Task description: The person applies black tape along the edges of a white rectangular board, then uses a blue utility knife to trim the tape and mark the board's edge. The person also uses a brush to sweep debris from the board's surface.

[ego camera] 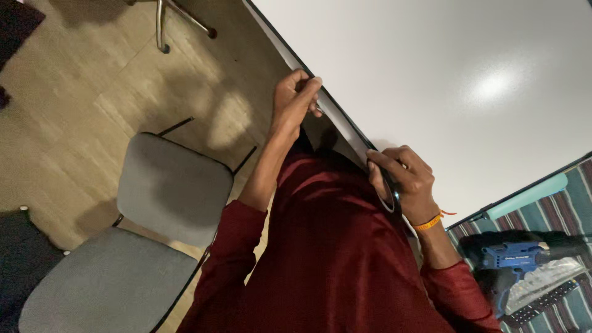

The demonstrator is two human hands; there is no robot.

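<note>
A: Where's the edging strip [336, 120]?
B: Along the white board's [444, 80] near edge. Left hand [295, 98] pinches it up top; right hand [404, 179] is curled, pressing it lower down.
A: Risk?
B: Prob. the strip peeling or creeping off-line btwn the hands — uneven pressure would do it. Drill [515, 259] lies well apart.

White board [468, 74], black-edged — grey chair [172, 185], blue drill [515, 256]

A grey padded chair [172, 188] stood on the wooden floor [74, 86] well left of the grip, and a blue power drill [515, 256] lay on striped cloth [570, 191] lower right.
</note>
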